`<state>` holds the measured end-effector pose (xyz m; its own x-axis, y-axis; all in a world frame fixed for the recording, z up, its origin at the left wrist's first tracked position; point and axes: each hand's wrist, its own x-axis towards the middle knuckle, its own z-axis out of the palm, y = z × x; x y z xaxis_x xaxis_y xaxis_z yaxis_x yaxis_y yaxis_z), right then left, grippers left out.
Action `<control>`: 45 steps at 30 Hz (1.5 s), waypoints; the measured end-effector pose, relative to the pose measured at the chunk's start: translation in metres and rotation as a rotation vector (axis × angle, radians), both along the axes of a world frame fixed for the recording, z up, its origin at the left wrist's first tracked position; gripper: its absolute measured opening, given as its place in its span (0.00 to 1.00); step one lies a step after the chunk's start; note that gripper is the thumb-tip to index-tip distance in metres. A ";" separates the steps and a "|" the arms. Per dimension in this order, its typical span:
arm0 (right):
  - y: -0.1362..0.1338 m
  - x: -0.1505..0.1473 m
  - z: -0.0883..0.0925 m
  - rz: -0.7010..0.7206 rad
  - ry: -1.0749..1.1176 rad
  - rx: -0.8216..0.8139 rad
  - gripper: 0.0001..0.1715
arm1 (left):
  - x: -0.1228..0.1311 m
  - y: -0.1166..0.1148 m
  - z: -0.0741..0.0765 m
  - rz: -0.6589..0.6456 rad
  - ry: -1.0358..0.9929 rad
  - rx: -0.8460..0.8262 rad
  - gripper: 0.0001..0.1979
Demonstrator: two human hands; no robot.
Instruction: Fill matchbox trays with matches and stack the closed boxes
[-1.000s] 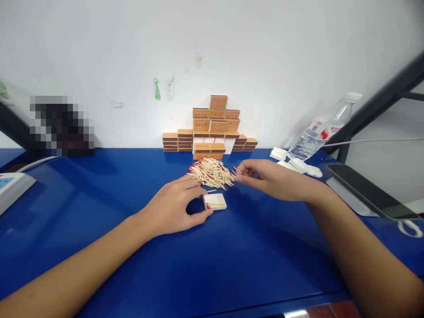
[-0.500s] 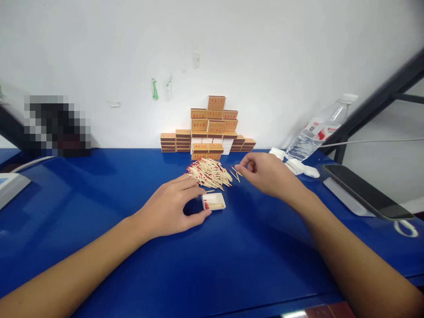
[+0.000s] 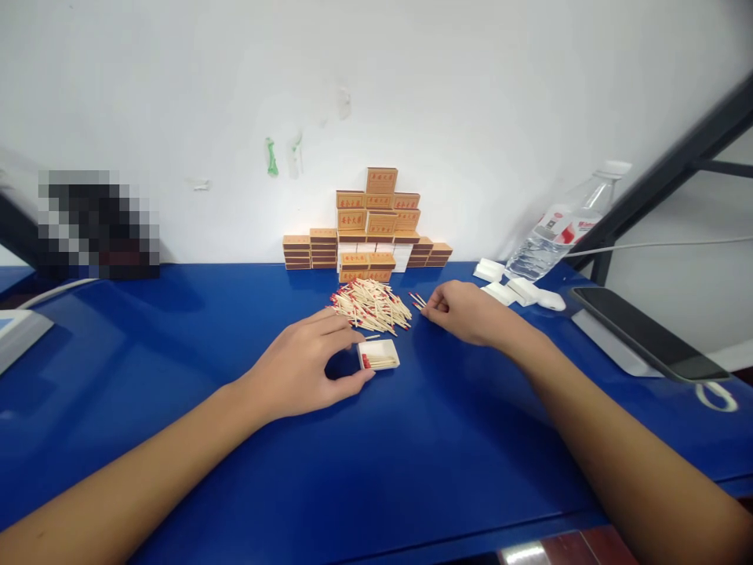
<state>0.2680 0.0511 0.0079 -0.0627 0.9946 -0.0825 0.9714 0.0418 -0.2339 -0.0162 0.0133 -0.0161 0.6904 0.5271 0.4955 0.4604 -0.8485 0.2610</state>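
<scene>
My left hand rests on the blue table, its thumb and fingers closed on the left end of a small white matchbox tray. Several red-headed matches lie along the tray's near side. Right of the heap, my right hand pinches the ends of a few matches, their red heads pointing left. Between and beyond the hands is a heap of loose matches. One single match lies just behind the tray.
Stacked orange matchboxes stand against the wall behind the heap. White trays, a tilted water bottle and a phone are at the right. A white device sits at the left edge of the blue table.
My right hand has moved down slightly, and its fingers have closed on the few matches beside the heap. My left hand still holds the tray.
</scene>
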 end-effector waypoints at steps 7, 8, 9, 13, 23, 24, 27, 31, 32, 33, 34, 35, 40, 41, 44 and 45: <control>-0.004 0.003 0.007 0.084 0.038 0.015 0.11 | -0.001 0.001 -0.001 0.010 0.011 -0.005 0.12; -0.008 0.001 0.010 0.102 0.080 0.042 0.09 | -0.001 0.001 -0.002 0.012 0.012 -0.007 0.12; -0.012 -0.001 0.013 0.138 0.130 0.068 0.08 | -0.001 0.001 -0.002 0.013 0.013 -0.012 0.12; -0.034 -0.021 0.017 0.479 0.305 0.088 0.10 | -0.001 0.001 -0.004 0.022 0.003 -0.044 0.10; -0.036 -0.032 0.015 0.502 0.206 0.222 0.08 | -0.001 0.001 -0.002 0.014 -0.001 -0.056 0.10; -0.029 -0.026 0.015 0.401 0.176 0.293 0.08 | -0.001 0.001 -0.002 0.015 -0.003 -0.056 0.11; -0.008 -0.008 0.009 0.064 0.062 0.306 0.13 | -0.001 0.001 -0.002 0.015 -0.010 -0.058 0.12; 0.011 0.005 -0.006 -0.048 0.051 0.166 0.17 | -0.001 0.001 -0.002 0.013 -0.005 -0.068 0.12; 0.014 0.006 -0.010 -0.036 0.058 0.143 0.16 | -0.001 0.001 -0.003 0.015 0.001 -0.070 0.12; 0.015 0.007 -0.012 -0.024 0.066 0.123 0.15 | -0.001 0.001 -0.003 0.017 0.006 -0.073 0.12; 0.016 0.007 -0.014 -0.016 0.071 0.107 0.14 | -0.001 0.001 -0.003 0.019 0.009 -0.074 0.12; 0.017 0.007 -0.015 -0.009 0.070 0.098 0.14 | -0.001 0.001 -0.003 0.021 0.010 -0.075 0.12; 0.006 0.002 -0.007 0.088 0.110 0.194 0.15 | -0.002 0.002 -0.004 0.021 -0.007 -0.071 0.11; 0.001 -0.002 -0.003 0.131 0.156 0.221 0.14 | -0.002 0.002 -0.003 0.022 -0.008 -0.073 0.11; -0.022 -0.020 0.008 0.363 0.328 0.229 0.11 | -0.002 0.002 -0.002 0.030 -0.011 -0.078 0.10; -0.030 -0.027 0.009 0.449 0.350 0.202 0.10 | -0.002 0.002 -0.001 0.034 -0.014 -0.079 0.10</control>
<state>0.2407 0.0213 0.0173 -0.4694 0.8584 0.2070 0.7151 0.5070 -0.4812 -0.0186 0.0157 -0.0174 0.6647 0.5880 0.4609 0.4850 -0.8088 0.3326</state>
